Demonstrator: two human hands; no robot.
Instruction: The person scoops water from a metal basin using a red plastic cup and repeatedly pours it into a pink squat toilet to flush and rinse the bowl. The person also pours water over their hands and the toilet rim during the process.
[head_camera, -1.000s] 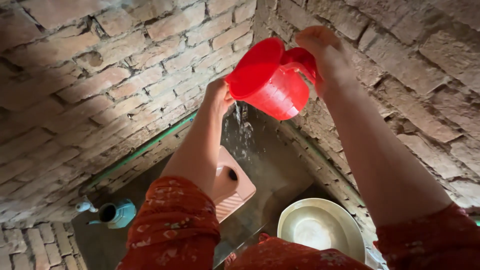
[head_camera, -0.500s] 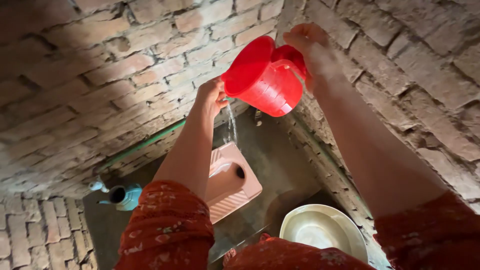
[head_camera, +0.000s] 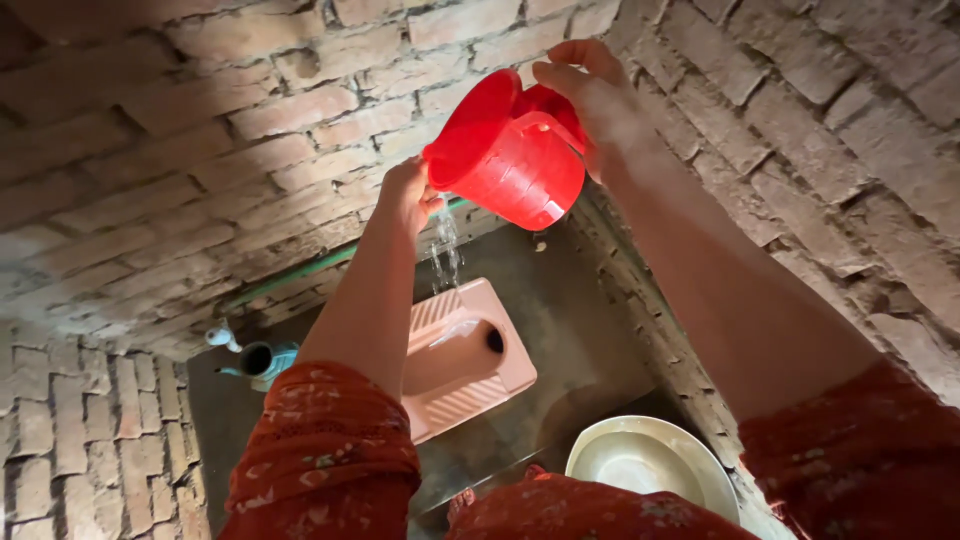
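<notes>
Since 1 second ago the jug (head_camera: 505, 150) has been carried slightly left and higher in the view, and the pan (head_camera: 465, 355) below has come further into sight; the splash seen then is now a thin broken stream.

The jug, red plastic, is held tilted above the floor, its mouth turned toward the left hand (head_camera: 405, 195). It is gripped by the right hand (head_camera: 590, 100), whose fingers are wrapped around the handle at the jug's far side. The left hand is cupped just under the rim, fingers curled loosely and touching or nearly touching the lip; which of the 2 cannot be told. Water (head_camera: 445, 250) is seen falling past that hand toward the pink pan set in the wet concrete floor.

A metal basin (head_camera: 650, 460) stands to the right of the pan, close to the brick wall (head_camera: 800, 150). A pale blue watering pot (head_camera: 262, 358) stands well apart at the left, by the other wall, along whose foot a green pipe (head_camera: 300, 275) runs. Both arms are in red patterned sleeves (head_camera: 320, 450).

The step in hand is judged to be pouring over the left hand, well under way. The stream being thin, little water seems left, so a steeper tilt or a refill would probably be called for next.
</notes>
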